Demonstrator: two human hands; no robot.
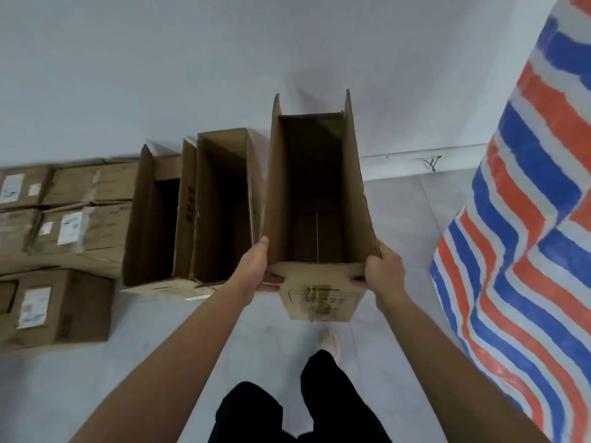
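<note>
we hold the open cardboard box off the floor. our left hand grips its near-left corner and our right hand its near-right corner, fingers curled over the rim. two open boxes stand just beside it, left.

The left hand grips the near left corner of an open cardboard box, the right hand its near right corner. Two other open boxes stand just left of it, a striped tarp at right
</note>
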